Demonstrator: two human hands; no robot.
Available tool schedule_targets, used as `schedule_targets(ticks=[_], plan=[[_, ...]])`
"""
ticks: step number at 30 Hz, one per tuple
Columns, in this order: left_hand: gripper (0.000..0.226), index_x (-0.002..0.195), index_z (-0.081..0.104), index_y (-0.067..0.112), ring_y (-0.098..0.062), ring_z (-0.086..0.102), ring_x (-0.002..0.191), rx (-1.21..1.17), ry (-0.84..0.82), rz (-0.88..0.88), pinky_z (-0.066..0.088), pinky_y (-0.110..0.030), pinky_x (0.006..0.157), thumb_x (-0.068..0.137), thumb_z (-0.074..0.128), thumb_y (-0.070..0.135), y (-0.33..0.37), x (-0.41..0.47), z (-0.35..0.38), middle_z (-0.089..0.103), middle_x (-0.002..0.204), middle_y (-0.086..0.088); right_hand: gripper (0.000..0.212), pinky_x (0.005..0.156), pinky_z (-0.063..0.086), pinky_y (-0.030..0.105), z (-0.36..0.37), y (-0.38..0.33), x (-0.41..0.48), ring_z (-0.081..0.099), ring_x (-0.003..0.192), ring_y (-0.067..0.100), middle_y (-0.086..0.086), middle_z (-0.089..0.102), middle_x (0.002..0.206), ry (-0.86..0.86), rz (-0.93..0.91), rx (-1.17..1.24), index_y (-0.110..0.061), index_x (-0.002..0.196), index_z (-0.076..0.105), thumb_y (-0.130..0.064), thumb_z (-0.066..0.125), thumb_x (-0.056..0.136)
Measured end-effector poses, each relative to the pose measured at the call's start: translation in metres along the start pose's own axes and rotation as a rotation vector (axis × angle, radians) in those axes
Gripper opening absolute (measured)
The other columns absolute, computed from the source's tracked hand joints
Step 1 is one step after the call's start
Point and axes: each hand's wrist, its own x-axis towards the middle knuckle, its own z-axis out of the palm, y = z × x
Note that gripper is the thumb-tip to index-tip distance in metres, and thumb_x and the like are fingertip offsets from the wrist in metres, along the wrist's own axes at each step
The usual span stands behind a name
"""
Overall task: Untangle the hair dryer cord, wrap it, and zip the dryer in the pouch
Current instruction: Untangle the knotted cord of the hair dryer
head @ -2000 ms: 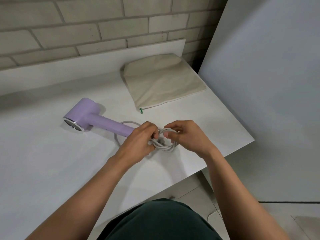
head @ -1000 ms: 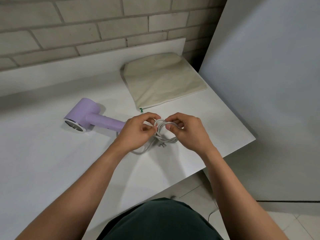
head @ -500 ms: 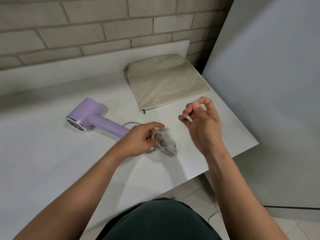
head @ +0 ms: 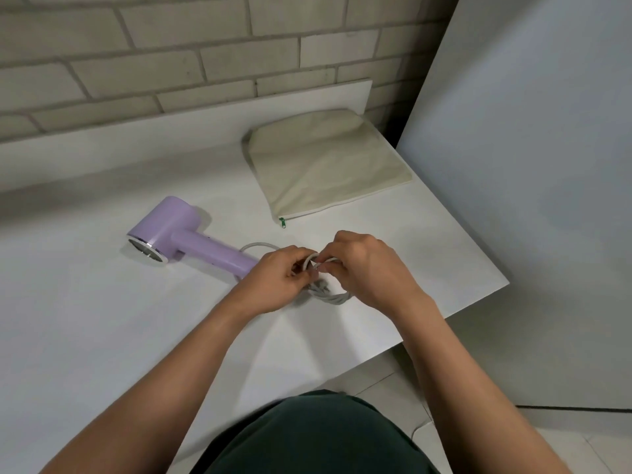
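Observation:
A lilac hair dryer (head: 178, 236) lies on its side on the white table (head: 102, 336), nozzle toward the left. Its grey cord (head: 331, 295) runs from the handle end into a bundled coil between my hands. My left hand (head: 277, 282) pinches the coil from the left. From the right, my right hand (head: 362, 268) grips a loop of the same cord at the top of the bundle. Part of the coil is hidden under my fingers. The beige fabric pouch (head: 328, 162) lies flat at the back right, its green zip pull (head: 282, 222) at the near left corner.
A brick wall (head: 171, 56) rises behind the table. A large grey panel (head: 533, 165) stands close along the table's right edge. The table's near right edge drops to a tiled floor (head: 376, 381).
Half a second ago my right hand was lifted off the cord with fingers apart; it has come back down and taken hold of the coil again. My left hand stayed on the cord.

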Motion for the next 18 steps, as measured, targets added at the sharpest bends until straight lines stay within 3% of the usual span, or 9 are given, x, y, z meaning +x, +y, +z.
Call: schedule_targets(ticks=[3, 5, 7, 9, 11, 13, 15, 18], plan=[[0.011, 0.105, 0.07, 0.032, -0.017, 0.067, 0.093, -0.033, -0.007, -0.002, 0.054, -0.046, 0.091, 0.097, 0.066, 0.025, -0.001, 0.003, -0.009, 0.069, 0.096, 0.005, 0.01, 0.066, 0.055, 0.041, -0.01, -0.002, -0.003, 0.065, 0.085, 0.019, -0.012, 0.064, 0.097, 0.132, 0.018, 0.089, -0.03, 0.101, 0.073, -0.036, 0.066, 0.097], [0.011, 0.101, 0.069, 0.032, -0.017, 0.067, 0.091, -0.042, -0.011, 0.009, 0.055, -0.047, 0.091, 0.096, 0.067, 0.023, 0.0, 0.003, -0.015, 0.069, 0.092, 0.008, 0.005, 0.071, 0.056, 0.04, -0.02, -0.002, -0.005, 0.065, 0.086, 0.011, -0.013, 0.067, 0.095, 0.27, 0.066, 0.321, -0.027, 0.097, 0.073, -0.03, 0.069, 0.097], [0.012, 0.101, 0.069, 0.032, -0.018, 0.068, 0.091, -0.081, -0.019, 0.012, 0.056, -0.046, 0.092, 0.096, 0.069, 0.021, 0.003, 0.004, -0.021, 0.07, 0.091, 0.008, 0.003, 0.074, 0.056, 0.034, -0.029, -0.007, -0.007, 0.067, 0.089, 0.011, -0.012, 0.071, 0.093, 0.397, 0.137, 0.579, -0.024, 0.093, 0.075, -0.023, 0.073, 0.096], [0.014, 0.1, 0.069, 0.033, -0.021, 0.068, 0.092, -0.137, -0.024, 0.023, 0.056, -0.047, 0.093, 0.096, 0.069, 0.02, 0.007, 0.006, -0.025, 0.07, 0.092, 0.007, 0.006, 0.075, 0.057, 0.037, -0.033, -0.016, -0.009, 0.069, 0.088, 0.014, -0.01, 0.073, 0.091, 0.464, 0.201, 0.776, -0.024, 0.092, 0.074, -0.019, 0.074, 0.095], [0.015, 0.1, 0.069, 0.035, -0.02, 0.067, 0.091, -0.129, -0.004, 0.05, 0.056, -0.049, 0.091, 0.096, 0.068, 0.021, 0.011, 0.007, -0.028, 0.069, 0.092, 0.009, 0.004, 0.075, 0.057, 0.04, -0.034, -0.018, -0.009, 0.068, 0.085, 0.017, -0.008, 0.073, 0.089, 0.502, 0.225, 0.841, -0.022, 0.093, 0.074, -0.018, 0.073, 0.096], [0.014, 0.101, 0.07, 0.034, -0.019, 0.065, 0.089, -0.079, 0.011, 0.079, 0.057, -0.05, 0.088, 0.096, 0.067, 0.021, 0.012, 0.009, -0.028, 0.068, 0.09, 0.01, 0.003, 0.072, 0.056, 0.037, -0.039, -0.012, -0.007, 0.066, 0.081, 0.015, -0.008, 0.071, 0.085, 0.464, 0.21, 0.661, -0.02, 0.097, 0.071, -0.02, 0.069, 0.098], [0.012, 0.102, 0.071, 0.029, -0.017, 0.064, 0.087, -0.01, -0.001, 0.087, 0.055, -0.049, 0.087, 0.096, 0.066, 0.02, 0.013, 0.01, -0.023, 0.068, 0.09, 0.009, 0.007, 0.068, 0.052, 0.038, -0.041, -0.005, -0.006, 0.063, 0.082, 0.02, -0.006, 0.069, 0.084, 0.307, 0.187, 0.269, -0.022, 0.103, 0.067, -0.022, 0.06, 0.1], [0.01, 0.102, 0.071, 0.026, -0.021, 0.064, 0.087, 0.056, -0.025, 0.068, 0.053, -0.05, 0.085, 0.096, 0.063, 0.025, 0.013, 0.01, -0.014, 0.067, 0.09, 0.004, 0.024, 0.068, 0.042, 0.035, -0.037, -0.006, -0.006, 0.06, 0.093, 0.028, -0.003, 0.07, 0.099, 0.209, 0.124, -0.183, -0.02, 0.111, 0.068, -0.012, 0.057, 0.091]])
